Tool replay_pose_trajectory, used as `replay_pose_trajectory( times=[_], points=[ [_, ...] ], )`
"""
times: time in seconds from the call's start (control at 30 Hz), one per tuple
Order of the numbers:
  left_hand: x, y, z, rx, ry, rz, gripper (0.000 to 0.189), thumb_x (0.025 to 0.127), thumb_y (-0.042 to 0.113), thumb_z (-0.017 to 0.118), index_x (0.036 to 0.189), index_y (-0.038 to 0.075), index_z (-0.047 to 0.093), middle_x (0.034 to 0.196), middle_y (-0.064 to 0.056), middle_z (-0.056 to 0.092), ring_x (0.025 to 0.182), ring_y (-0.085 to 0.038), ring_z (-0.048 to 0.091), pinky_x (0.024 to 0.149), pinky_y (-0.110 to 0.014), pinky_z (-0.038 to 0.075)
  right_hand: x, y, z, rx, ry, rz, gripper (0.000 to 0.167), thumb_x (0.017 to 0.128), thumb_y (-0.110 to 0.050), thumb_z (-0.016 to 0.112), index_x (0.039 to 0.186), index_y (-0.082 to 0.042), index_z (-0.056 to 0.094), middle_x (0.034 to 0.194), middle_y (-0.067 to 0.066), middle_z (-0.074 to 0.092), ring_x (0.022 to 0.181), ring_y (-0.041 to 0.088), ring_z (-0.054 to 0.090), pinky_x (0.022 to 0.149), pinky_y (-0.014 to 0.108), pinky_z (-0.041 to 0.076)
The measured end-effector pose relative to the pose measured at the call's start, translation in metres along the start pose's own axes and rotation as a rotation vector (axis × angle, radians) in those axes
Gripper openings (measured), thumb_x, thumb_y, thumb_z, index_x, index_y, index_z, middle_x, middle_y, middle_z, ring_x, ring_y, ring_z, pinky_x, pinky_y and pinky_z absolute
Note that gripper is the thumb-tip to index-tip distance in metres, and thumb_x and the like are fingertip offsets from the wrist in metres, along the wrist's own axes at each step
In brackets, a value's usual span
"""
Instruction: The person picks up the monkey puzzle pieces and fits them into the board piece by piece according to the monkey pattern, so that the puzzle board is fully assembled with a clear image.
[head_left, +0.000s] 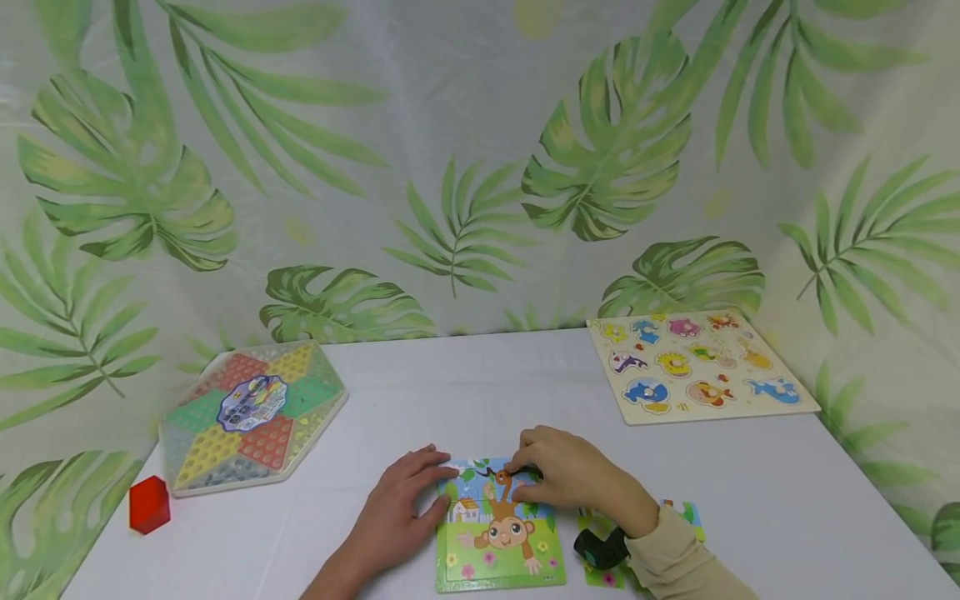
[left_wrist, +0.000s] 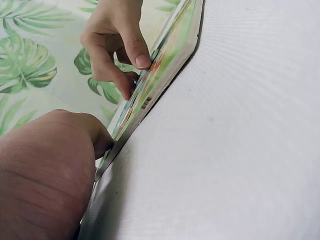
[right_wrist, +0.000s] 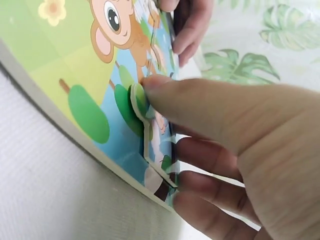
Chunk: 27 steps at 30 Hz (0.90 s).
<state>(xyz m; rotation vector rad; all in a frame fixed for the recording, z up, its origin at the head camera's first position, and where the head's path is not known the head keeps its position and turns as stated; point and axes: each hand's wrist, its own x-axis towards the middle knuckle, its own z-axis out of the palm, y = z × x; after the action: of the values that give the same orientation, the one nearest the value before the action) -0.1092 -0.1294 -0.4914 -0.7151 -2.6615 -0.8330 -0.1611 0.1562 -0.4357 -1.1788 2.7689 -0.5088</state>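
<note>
A square jigsaw board [head_left: 502, 575] with a monkey hanging by its tail lies in front of me, most of its picture in place. My left hand [head_left: 401, 504] rests at the board's left side, thumb and fingers along its upper left edge. At the upper right of the picture my right hand [head_left: 573, 475] pinches a jigsaw piece [right_wrist: 140, 102] between thumb and fingers. In the right wrist view, the edge of that piece stands a little proud of the board. Part of the piece is hidden behind the fingers.
Several loose jigsaw pieces [head_left: 603, 577] lie right of the board, partly under the right forearm and its black wrist camera [head_left: 600, 547]. A hexagonal checkers box [head_left: 255, 417] is at back left, a red block [head_left: 149, 504] beside it. At back right lies a sea-animal peg puzzle [head_left: 697, 367].
</note>
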Motion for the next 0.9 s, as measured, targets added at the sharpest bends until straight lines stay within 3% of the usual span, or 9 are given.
replay_pose_trajectory(
  times=[0.37, 0.53, 0.73, 0.9],
  points=[
    [0.0, 0.002, -0.001, 0.006, 0.005, -0.001, 0.03, 0.088, 0.02, 0.078, 0.118, 0.02, 0.074, 0.136, 0.001, 0.066, 0.139, -0.027, 0.054, 0.115, -0.052, 0.043, -0.002, -0.002, -0.008, 0.017, -0.036, 0.021, 0.028, 0.085, -0.032, 0.085, 0.111, -0.019, 0.082, 0.097, -0.01, 0.069, 0.088, 0.004, 0.06, 0.076, 0.027, 0.055],
    [-0.001, 0.002, -0.001, 0.006, 0.005, 0.0, 0.03, 0.088, 0.02, 0.078, 0.118, 0.02, 0.074, 0.135, 0.0, 0.066, 0.138, -0.028, 0.054, 0.115, -0.052, 0.043, -0.005, -0.004, -0.013, 0.012, -0.07, 0.042, 0.036, 0.081, -0.033, 0.089, 0.114, -0.021, 0.081, 0.102, -0.011, 0.07, 0.095, 0.007, 0.063, 0.082, 0.031, 0.057],
    [0.0, 0.001, -0.002, 0.01, 0.005, 0.001, 0.03, 0.088, 0.02, 0.078, 0.118, 0.02, 0.074, 0.136, 0.0, 0.066, 0.138, -0.027, 0.054, 0.115, -0.052, 0.043, -0.005, -0.005, -0.013, 0.012, -0.089, 0.049, 0.041, 0.08, -0.033, 0.09, 0.118, -0.022, 0.078, 0.105, -0.012, 0.069, 0.098, 0.006, 0.062, 0.081, 0.031, 0.057],
    [-0.001, 0.001, 0.0, 0.007, -0.007, -0.017, 0.03, 0.089, 0.02, 0.077, 0.118, 0.02, 0.074, 0.137, 0.002, 0.066, 0.14, -0.025, 0.053, 0.116, -0.052, 0.042, -0.006, -0.004, -0.011, -0.023, -0.078, 0.07, 0.053, 0.08, -0.035, 0.089, 0.127, -0.018, 0.073, 0.119, -0.005, 0.069, 0.11, 0.015, 0.063, 0.09, 0.038, 0.058]
  ],
)
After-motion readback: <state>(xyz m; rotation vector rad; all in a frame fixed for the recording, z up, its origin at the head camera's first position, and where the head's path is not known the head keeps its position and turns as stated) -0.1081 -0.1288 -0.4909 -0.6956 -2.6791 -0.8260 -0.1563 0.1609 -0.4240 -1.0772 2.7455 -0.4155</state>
